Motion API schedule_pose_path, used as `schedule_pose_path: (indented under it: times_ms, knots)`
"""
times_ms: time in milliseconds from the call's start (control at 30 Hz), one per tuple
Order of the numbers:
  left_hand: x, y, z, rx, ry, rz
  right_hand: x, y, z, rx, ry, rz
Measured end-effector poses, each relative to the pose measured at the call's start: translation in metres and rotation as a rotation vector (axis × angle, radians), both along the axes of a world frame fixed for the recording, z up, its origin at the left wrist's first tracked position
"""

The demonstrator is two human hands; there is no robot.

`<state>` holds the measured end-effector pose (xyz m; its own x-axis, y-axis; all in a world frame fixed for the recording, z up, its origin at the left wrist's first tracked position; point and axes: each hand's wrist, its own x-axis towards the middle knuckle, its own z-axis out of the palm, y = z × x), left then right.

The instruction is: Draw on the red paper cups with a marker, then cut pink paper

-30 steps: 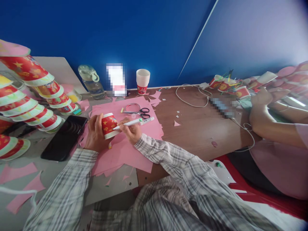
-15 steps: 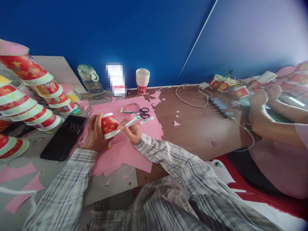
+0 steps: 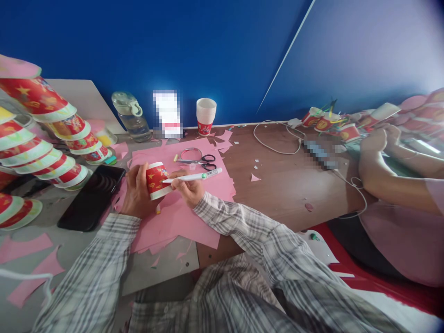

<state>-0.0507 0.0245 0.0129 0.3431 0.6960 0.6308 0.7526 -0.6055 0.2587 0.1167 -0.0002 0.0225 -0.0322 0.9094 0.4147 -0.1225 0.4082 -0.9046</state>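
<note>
My left hand (image 3: 137,194) is closed around a red paper cup (image 3: 157,178) with gold stars and a white rim, tilted over the pink paper (image 3: 180,222). Between the fingers of my right hand (image 3: 189,188) is a white marker (image 3: 187,178) with a green end. Its tip lies against the cup's red side, or very near it. Just beyond my right hand are black-handled scissors (image 3: 208,162) and a small white tube (image 3: 214,173), partly covered by the marker's end. A roll of tape (image 3: 190,155) lies behind them.
Stacked red cups (image 3: 62,111) lean at the left, beside a black phone (image 3: 92,199). A water bottle (image 3: 131,115), a lit screen and a cup stack (image 3: 206,115) stand along the wall. Another person's arms (image 3: 388,162) rest at the right, near a cable (image 3: 277,150) and more cups.
The marker has swung flatter, its tip moving up from the cup's lower rim onto the red side. My left hand and the cup stay in place.
</note>
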Motion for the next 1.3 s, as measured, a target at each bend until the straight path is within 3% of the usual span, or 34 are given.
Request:
schedule_pose_path:
  times_ms: [533, 1067, 1300]
  knots:
    - [0.0005, -0.0005, 0.0012, 0.002, 0.0, -0.001, -0.0001, 0.0018, -0.0027, 0.045, -0.162, -0.022]
    - [0.0002, -0.0003, 0.0008, -0.013, -0.003, 0.003, 0.001, -0.0021, -0.001, -0.041, 0.003, 0.128]
    - [0.0003, -0.0003, 0.0008, -0.022, -0.012, 0.003, 0.0007, 0.0008, -0.0025, -0.058, 0.063, 0.023]
